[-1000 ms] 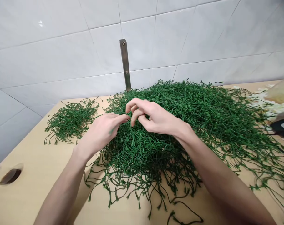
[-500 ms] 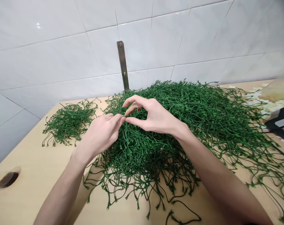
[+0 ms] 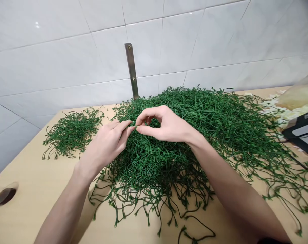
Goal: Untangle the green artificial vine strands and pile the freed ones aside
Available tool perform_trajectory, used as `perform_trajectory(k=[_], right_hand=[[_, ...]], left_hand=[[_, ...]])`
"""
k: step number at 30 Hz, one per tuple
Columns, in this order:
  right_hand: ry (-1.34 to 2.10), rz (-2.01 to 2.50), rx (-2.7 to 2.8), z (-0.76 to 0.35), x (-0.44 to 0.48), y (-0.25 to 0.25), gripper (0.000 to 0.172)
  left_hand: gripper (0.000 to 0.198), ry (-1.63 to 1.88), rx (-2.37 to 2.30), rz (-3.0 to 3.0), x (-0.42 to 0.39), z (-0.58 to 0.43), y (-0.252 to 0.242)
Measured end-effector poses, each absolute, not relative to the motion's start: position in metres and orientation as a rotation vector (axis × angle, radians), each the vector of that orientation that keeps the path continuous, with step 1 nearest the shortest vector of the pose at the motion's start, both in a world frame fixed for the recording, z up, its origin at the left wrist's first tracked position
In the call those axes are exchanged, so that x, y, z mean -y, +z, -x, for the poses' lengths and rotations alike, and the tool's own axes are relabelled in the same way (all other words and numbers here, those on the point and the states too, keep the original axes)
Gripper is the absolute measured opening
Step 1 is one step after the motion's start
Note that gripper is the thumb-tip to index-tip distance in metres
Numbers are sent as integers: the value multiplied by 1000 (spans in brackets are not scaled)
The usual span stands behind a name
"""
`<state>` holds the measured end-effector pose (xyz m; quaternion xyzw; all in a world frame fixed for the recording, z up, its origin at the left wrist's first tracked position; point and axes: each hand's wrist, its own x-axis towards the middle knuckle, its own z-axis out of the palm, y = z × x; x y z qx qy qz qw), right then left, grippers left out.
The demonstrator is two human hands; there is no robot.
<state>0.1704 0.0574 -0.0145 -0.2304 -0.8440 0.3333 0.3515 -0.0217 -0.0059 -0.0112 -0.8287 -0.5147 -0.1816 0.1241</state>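
Note:
My left hand [image 3: 105, 140] and my right hand [image 3: 166, 125] meet fingertip to fingertip over a big heap of thin green artificial stems [image 3: 154, 166]. Between them shows a small bit of a green stem [image 3: 136, 126]. The right thumb and forefinger pinch it, with the other fingers curled behind. On the left, the thumb and forefinger point at the same spot with a narrow gap at their tips. The lower left fingers are curled in, and most of the stem is hidden by the hands.
A smaller pile of stems [image 3: 72, 134] lies to the left on the wooden table [image 3: 37, 189]. Dark liquid in a clear cup [image 3: 5, 196] stands at the left edge. White petals [image 3: 273, 105] and a black-and-white box [image 3: 303, 130] sit at right. A metal strip [image 3: 132, 71] runs up the tiled wall.
My right forefinger has come down to the thumb, closing in a pinch on the stem. My left thumb and forefinger have parted slightly. The view has shifted a little.

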Motion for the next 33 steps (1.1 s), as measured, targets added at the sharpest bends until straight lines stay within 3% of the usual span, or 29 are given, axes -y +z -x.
perform_trajectory(k=[8,14,17,19,25,33], right_hand=[[972,585,2070,-172,-54,-10,7],[1232,520,2002,-172,-52,-10,12],[1326,467,2000,-173,-53,-11,26],[1335,440,2036,-173,-54,-11,26],[1266,393,2094,-172,-55,-12,23],[772,549,2187,-165,-50,-18,16]], left_hand=[[42,-515,1477,2448,7,24,-13],[43,-509,1413,2412,9,22,-12],[41,-435,1411,2413,10,21,-11],[38,-360,1413,2422,10,20,-11],[36,-262,1371,2349,10,19,-11],[33,-220,1296,2286,7,16,-17]])
